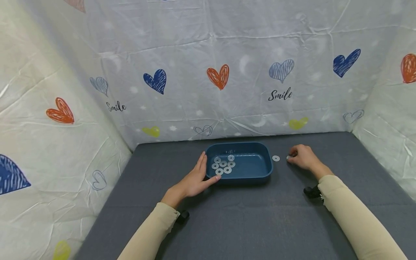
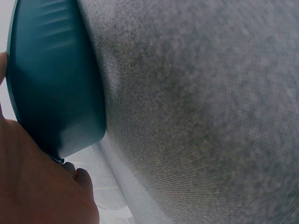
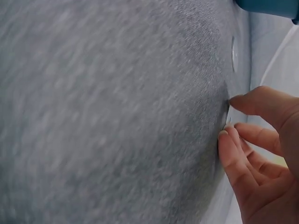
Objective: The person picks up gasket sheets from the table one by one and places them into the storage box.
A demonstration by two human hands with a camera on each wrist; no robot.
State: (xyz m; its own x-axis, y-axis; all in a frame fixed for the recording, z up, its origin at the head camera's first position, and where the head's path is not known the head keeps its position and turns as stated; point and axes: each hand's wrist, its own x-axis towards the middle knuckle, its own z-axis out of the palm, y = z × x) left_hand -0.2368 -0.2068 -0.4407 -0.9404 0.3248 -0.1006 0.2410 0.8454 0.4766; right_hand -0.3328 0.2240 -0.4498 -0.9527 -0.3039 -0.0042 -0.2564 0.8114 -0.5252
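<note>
A dark blue rectangular tray sits on the grey table, with several flat metal washers lying in its left half. My left hand rests against the tray's left end, fingers straight along the side and thumb on the front rim. To the right of the tray, my right hand pinches a washer between thumb and fingertips, low at the cloth. Another washer lies flat on the table between the tray and this hand.
Grey cloth covers the table. White curtains printed with hearts close off the back and both sides, the back one right behind the table's far edge. A dark wrist device hangs below the right sleeve.
</note>
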